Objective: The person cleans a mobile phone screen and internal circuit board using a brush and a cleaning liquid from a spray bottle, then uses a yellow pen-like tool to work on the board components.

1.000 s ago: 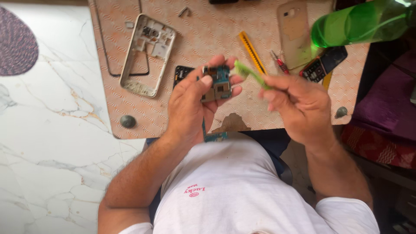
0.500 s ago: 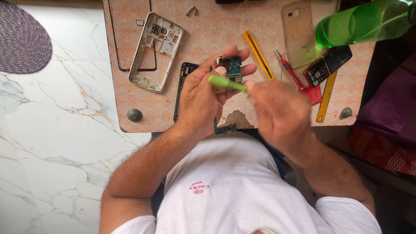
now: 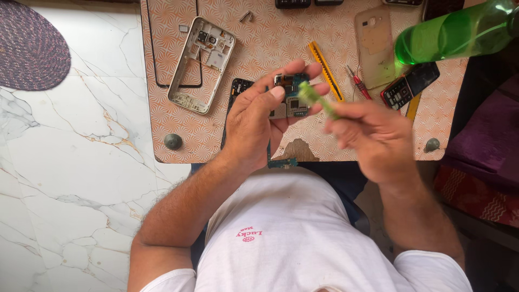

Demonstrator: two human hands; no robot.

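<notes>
Our left hand [image 3: 254,127] fingers [image 3: 277,92] are curled around a small circuit board [image 3: 292,96], thumb pressed on its near face, the other fingertips wrapped over its far edge — board held up just above the tabletop [image 3: 259,48], roughly over the middle of its near half. Our right hand [image 3: 373,135] fingers are clenched on a green tool [image 3: 316,100], motion-blurred; its tip sits at the board's right side, touching or nearly so, we cannot tell which. A thin ribbon strip with a small green end piece [image 3: 281,161] hangs below the left palm, over the tabletop's near edge.

Outward from the hands: a dark phone part [image 3: 236,89] lies flat, mostly hidden under the left hand. A yellow utility knife [image 3: 325,70] lies just beyond the right hand, and a red-handled screwdriver [image 3: 359,84] just to the right of it. A silver phone frame [image 3: 201,64] lies toward the left side, overlapping a thin black bezel [image 3: 154,59]. A tan back cover [image 3: 374,46] lies toward the far right, beside a black keypad phone [image 3: 409,85]. A green bottle [image 3: 454,33] lies tilted over the far right corner. Round knobs [image 3: 173,141] at the near corners. Tabletop rests over a marble floor [image 3: 70,178]; a purple woven mat [image 3: 30,48] lies on the floor, well apart to the left.
</notes>
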